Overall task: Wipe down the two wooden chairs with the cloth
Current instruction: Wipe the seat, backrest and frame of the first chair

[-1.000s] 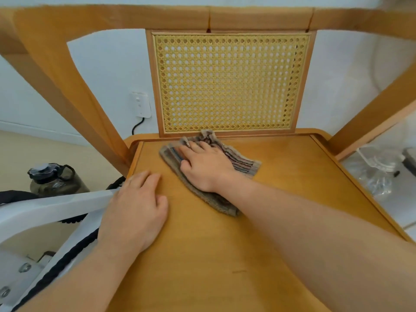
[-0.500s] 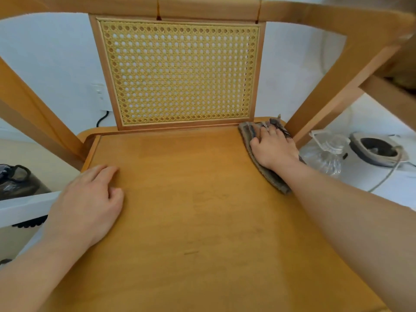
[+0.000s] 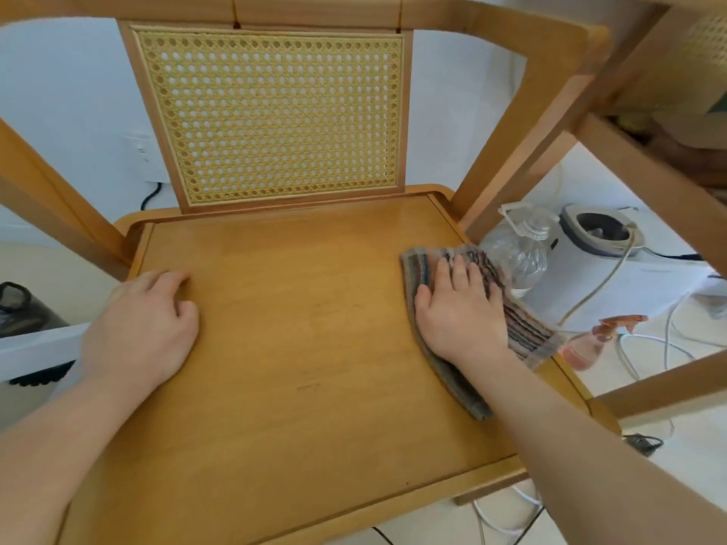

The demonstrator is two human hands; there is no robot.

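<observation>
Head view, right hand flat on cloth, at right edge of seat, left hand relaxed opposite

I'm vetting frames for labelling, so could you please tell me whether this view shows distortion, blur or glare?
Head view: wide-angle bending bows the chair's rail; the second chair, upper right, is blurred; light is soft and even, with a faint sheen along the back of the seat; cloth, left hand and right hand are fairly sharp.

Left hand and right hand bare — forearms bare as well.
</observation>
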